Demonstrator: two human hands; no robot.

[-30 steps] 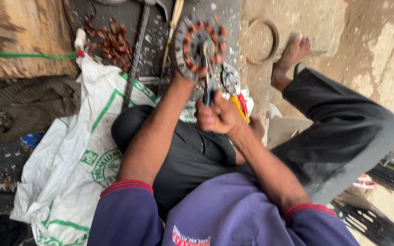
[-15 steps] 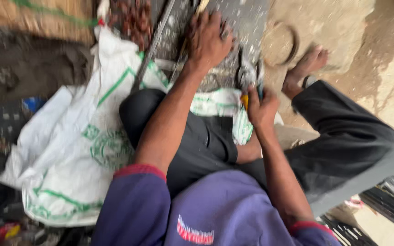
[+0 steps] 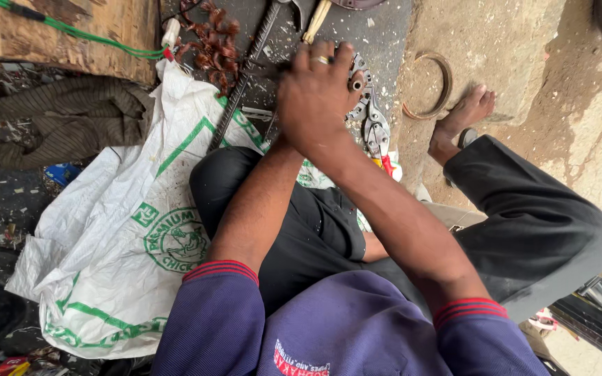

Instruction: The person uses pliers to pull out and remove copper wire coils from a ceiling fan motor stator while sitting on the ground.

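Observation:
My right hand (image 3: 315, 97) lies on top, with a ring on one finger. Its fingers curl over a round grey metal stator (image 3: 358, 83), and only the stator's right edge shows. My left forearm (image 3: 259, 202) runs up under the right hand, so the left hand itself is hidden beneath it. Metal cutters (image 3: 376, 129) with red and yellow handles lie on the ground just right of my hands, held by neither.
A white printed sack (image 3: 127, 237) is spread under my legs. Copper wire scraps (image 3: 214, 38) and a long metal rod (image 3: 242, 76) lie behind it. A metal ring (image 3: 430, 87) sits by my bare foot (image 3: 465, 118). A wooden board (image 3: 64, 28) and brown cloth (image 3: 71, 125) are at left.
My right hand let go of the cutters, which now lie on the ground, and moved left over my left hand onto the stator. The view shifted closer.

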